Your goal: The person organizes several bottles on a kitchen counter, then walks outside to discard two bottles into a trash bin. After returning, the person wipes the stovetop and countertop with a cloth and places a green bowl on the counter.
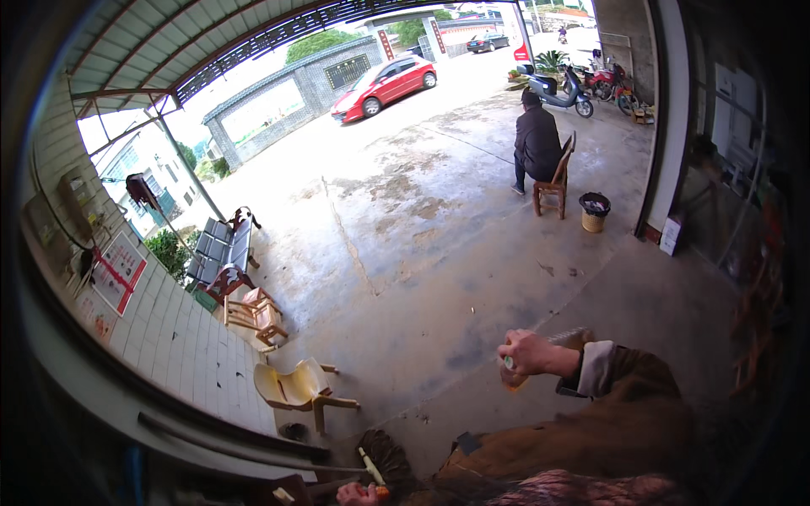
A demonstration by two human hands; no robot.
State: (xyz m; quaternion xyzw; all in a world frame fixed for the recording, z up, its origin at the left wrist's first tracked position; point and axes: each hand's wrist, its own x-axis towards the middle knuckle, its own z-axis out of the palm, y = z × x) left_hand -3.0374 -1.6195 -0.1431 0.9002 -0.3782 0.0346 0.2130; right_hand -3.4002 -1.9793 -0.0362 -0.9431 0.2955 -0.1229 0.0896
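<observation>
My right hand is closed around what looks like a clear plastic bottle with amber contents. A small round green-and-white piece shows at the fingers. A ribbed, see-through body juts out behind the wrist; I cannot tell if it belongs to the same bottle. At the bottom edge, my left hand is only partly in view, its fingers curled against a small orange object too unclear to name. Just above it lies a pale yellow bar-shaped piece, beside a dark crumpled item.
A yellow plastic chair and wooden chairs line the left wall. Ahead, a person sits on a wooden chair beside a lined waste basket. Beyond are a red car and a scooter. A doorframe stands right.
</observation>
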